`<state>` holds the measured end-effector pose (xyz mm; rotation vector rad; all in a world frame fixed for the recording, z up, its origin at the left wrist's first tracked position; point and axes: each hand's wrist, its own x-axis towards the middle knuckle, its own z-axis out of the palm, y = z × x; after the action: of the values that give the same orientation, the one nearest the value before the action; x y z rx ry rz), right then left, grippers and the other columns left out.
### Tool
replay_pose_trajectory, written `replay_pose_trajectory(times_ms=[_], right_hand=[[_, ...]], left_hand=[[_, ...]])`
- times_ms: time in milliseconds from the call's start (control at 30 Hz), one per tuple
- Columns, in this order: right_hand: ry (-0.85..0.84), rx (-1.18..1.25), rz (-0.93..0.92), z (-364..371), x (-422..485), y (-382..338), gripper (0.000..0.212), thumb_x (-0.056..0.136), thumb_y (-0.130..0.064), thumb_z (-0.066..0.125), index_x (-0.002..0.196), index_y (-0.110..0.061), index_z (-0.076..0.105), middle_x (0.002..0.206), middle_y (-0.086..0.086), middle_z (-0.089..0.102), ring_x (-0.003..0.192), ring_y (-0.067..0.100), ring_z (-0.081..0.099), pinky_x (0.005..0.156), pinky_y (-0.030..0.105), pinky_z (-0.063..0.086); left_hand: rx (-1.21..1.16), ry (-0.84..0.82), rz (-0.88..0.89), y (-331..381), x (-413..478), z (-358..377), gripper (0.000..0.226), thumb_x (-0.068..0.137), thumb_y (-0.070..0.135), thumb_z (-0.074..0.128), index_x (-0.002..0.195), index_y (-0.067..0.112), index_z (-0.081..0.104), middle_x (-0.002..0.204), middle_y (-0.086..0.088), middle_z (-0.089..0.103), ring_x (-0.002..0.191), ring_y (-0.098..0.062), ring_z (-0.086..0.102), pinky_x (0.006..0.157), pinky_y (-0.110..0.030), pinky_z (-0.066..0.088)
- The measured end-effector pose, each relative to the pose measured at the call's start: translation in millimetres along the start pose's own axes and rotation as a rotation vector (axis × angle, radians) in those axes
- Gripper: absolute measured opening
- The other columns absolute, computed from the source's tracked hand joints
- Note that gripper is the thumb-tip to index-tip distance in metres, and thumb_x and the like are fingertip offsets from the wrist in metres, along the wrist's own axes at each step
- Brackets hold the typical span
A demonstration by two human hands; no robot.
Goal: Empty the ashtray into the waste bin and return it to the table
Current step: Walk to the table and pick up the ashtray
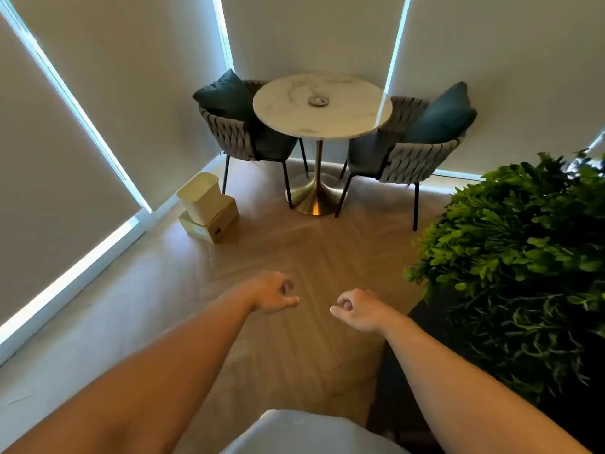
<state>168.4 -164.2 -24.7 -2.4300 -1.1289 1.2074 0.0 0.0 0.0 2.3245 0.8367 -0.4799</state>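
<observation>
A small round metal ashtray (318, 100) sits near the middle of a round marble table (353, 122) with a gold pedestal, far ahead of me. A cream waste bin (202, 198) stands on a cardboard box by the left wall. My left hand (273, 293) and my right hand (357, 308) hang over the wooden floor, well short of the table. Both have the fingers loosely curled and hold nothing.
Two woven chairs (229, 132) (412, 158) with dark teal cushions flank the table. A large leafy green plant (517, 257) fills the right side. Wooden floor (294, 244) lies between me and the table. Blinds cover the windows behind.
</observation>
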Motion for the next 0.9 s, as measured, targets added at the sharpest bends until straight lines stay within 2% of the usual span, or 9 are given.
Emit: replay_pose_trajectory(times_ms=[167,233,367,600,800,900], right_hand=[[-0.111,0.052,0.032,22,-3,18,0.055,0.096,-0.051,0.055,0.136,-0.014,0.054,0.135,0.007,0.059,0.121,0.023,0.056,0.091,0.032,0.046],[-0.134,0.059,0.041,27,-2,23,0.055,0.097,-0.049,0.054,0.138,-0.014,0.052,0.136,0.007,0.058,0.122,0.023,0.056,0.089,0.030,0.044],[-0.155,0.055,0.038,27,2,28,0.054,0.097,-0.048,0.054,0.137,-0.012,0.053,0.137,0.008,0.057,0.123,0.023,0.055,0.087,0.029,0.041],[-0.139,0.080,0.034,12,30,28,0.053,0.098,-0.045,0.055,0.138,-0.010,0.053,0.137,0.010,0.059,0.124,0.023,0.056,0.089,0.028,0.042],[-0.119,0.031,0.052,-17,73,16,0.056,0.097,-0.047,0.054,0.140,-0.011,0.052,0.141,0.010,0.056,0.128,0.024,0.053,0.098,0.033,0.044],[-0.119,0.015,0.059,-35,104,7,0.056,0.097,-0.048,0.055,0.139,-0.012,0.053,0.138,0.009,0.058,0.123,0.023,0.056,0.098,0.033,0.046]], left_hand=[[-0.010,-0.125,-0.072,5,-5,45,0.058,0.090,0.055,0.057,0.134,0.019,0.054,0.127,-0.002,0.063,0.112,-0.020,0.060,0.097,-0.035,0.047],[-0.017,-0.139,-0.065,7,-6,58,0.056,0.090,0.055,0.057,0.134,0.019,0.054,0.127,-0.001,0.063,0.111,-0.019,0.060,0.092,-0.031,0.045],[-0.074,-0.141,-0.063,7,-2,68,0.055,0.090,0.052,0.059,0.132,0.016,0.055,0.125,-0.004,0.064,0.110,-0.021,0.061,0.096,-0.036,0.048],[-0.093,-0.163,-0.052,-2,34,55,0.058,0.090,0.053,0.058,0.134,0.016,0.054,0.127,-0.004,0.063,0.112,-0.022,0.060,0.101,-0.042,0.048],[-0.120,-0.178,-0.041,-16,86,26,0.060,0.089,0.055,0.059,0.135,0.017,0.054,0.126,-0.002,0.062,0.110,-0.020,0.060,0.097,-0.037,0.047],[-0.147,-0.183,-0.054,-27,116,5,0.060,0.087,0.057,0.060,0.134,0.018,0.054,0.125,0.000,0.062,0.111,-0.020,0.059,0.100,-0.039,0.047]])
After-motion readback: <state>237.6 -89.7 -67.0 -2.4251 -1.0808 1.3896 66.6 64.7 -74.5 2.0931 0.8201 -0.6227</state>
